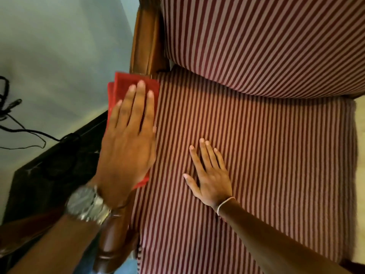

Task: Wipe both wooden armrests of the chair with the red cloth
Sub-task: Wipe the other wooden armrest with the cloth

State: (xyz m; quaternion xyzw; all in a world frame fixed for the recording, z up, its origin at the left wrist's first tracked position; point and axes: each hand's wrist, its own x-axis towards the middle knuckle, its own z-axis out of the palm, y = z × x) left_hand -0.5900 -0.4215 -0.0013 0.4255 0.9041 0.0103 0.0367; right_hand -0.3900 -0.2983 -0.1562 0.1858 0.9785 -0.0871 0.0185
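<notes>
The red cloth (122, 84) lies folded over the chair's left wooden armrest (145, 40), about midway along it. My left hand (128, 139), with a metal watch on the wrist, presses flat on the cloth with fingers stretched forward. The armrest's rounded front end (110, 242) shows below my wrist. My right hand (209, 175) rests palm down, fingers spread, on the striped seat cushion (276, 155), holding nothing. The right armrest is almost wholly out of view past the right edge.
The striped back cushion (266, 36) fills the top right. A dark piece of furniture (49, 175) stands close to the left of the chair, with black cables (11, 119) trailing beside it. Pale floor (360, 135) shows at the far right.
</notes>
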